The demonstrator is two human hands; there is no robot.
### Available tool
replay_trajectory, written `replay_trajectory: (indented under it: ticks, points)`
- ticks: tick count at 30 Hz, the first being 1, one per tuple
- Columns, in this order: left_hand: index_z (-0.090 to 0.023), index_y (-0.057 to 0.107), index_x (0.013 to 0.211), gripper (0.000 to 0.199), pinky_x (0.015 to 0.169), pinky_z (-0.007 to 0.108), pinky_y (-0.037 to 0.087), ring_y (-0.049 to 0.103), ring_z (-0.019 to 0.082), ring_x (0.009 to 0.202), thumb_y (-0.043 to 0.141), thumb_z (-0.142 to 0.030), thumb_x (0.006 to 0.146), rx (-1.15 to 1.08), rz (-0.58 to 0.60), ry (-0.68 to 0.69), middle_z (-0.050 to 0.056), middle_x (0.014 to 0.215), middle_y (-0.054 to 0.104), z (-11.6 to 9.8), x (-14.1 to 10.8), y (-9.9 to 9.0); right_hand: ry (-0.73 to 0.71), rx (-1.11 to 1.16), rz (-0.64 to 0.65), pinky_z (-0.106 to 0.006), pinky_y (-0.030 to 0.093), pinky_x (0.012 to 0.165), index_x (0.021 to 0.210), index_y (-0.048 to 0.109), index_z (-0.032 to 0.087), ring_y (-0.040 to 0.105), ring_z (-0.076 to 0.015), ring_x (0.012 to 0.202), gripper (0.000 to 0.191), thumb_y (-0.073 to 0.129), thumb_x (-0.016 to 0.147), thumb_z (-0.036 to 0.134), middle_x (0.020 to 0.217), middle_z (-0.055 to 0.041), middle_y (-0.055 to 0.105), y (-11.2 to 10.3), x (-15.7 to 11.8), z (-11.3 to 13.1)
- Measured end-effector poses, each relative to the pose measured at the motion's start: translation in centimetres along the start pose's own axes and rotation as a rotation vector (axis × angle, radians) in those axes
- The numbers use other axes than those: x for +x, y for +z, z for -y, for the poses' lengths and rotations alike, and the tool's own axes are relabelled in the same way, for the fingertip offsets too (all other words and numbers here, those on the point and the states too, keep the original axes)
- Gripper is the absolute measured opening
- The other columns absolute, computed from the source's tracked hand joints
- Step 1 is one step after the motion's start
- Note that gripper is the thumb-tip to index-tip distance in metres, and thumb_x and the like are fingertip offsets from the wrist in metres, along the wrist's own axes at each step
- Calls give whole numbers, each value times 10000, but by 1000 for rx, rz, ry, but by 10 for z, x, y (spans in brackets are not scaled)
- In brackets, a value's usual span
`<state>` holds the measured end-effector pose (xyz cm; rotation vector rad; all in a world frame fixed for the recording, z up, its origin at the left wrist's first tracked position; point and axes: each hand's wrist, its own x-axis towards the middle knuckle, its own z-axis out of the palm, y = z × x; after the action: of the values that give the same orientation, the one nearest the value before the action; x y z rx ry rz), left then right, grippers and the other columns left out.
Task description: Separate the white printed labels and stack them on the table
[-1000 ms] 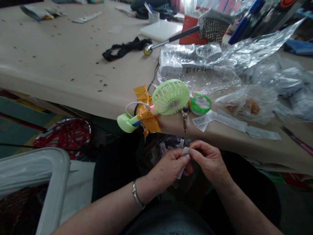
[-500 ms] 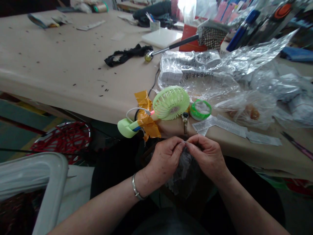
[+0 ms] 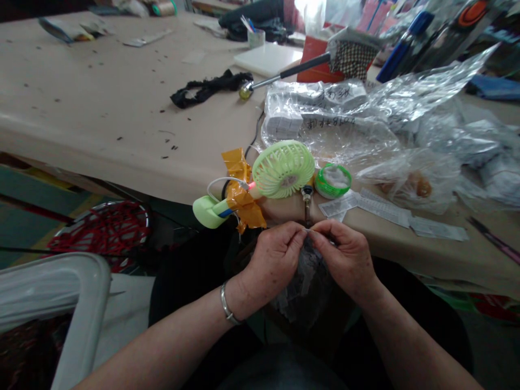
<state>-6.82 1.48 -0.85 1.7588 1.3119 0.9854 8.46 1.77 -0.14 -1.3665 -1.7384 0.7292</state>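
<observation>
My left hand [image 3: 273,262] and my right hand [image 3: 344,254] meet just off the table's front edge, thumbs and forefingers pinched together. Between the fingertips shows a tiny whitish piece [image 3: 307,230], too small to name. Right above the fingertips, a thin metal tip with a dark collar [image 3: 307,203] points down from the table edge. Pale translucent scraps [image 3: 303,284] hang or lie below my hands, partly hidden by them. A light green fan [image 3: 283,169] is fixed to the edge with orange tape [image 3: 246,203], left of the metal tip.
Right of the fan stand a green round tub [image 3: 333,180] and printed label strips [image 3: 384,208]. Clear plastic bags [image 3: 329,132] cover the table's right side. Scissors [image 3: 493,238] lie at the right edge. A white bin [image 3: 97,281] and red-laced stool [image 3: 101,233] are at left.
Both hands have shifted up very slightly toward the metal tip, still pinched together. The view has moved a little; the things on the table look unmoved.
</observation>
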Motion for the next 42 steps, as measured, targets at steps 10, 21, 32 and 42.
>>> replay_trajectory:
  ticks: [10, 21, 32, 42]
  points:
    - [-174, 634, 745, 225, 580, 195, 387, 542, 94, 600, 473, -217, 897, 39, 12, -22, -25, 647, 608, -5, 4, -3, 27, 1, 7, -226, 444, 603, 772, 630, 192, 570, -115, 624, 96, 568, 841, 218, 676, 14, 623, 0, 0, 0]
    - [-163, 623, 712, 228, 591, 185, 391, 537, 88, 609, 478, -188, 886, -81, 29, -43, -27, 652, 608, -5, 6, -3, 95, 122, 22, -233, 474, 619, 796, 653, 186, 605, -128, 629, 111, 583, 844, 258, 669, 5, 653, 2, -2, -1]
    - [-190, 671, 1043, 233, 843, 288, 461, 645, 188, 936, 506, -239, 885, -57, 107, -145, 56, 1016, 716, 20, -15, 5, -339, -552, -152, -379, 491, 884, 1050, 654, 188, 610, -245, 974, 214, 594, 856, 254, 1008, -90, 682, -39, 0, -12]
    - [-207, 709, 843, 170, 733, 271, 472, 649, 178, 789, 540, -208, 824, -135, 146, -245, 29, 818, 728, 19, -22, 18, -468, -574, -184, -408, 463, 970, 970, 690, 215, 606, -229, 1077, 166, 569, 871, 161, 1024, -59, 715, -43, -2, -43]
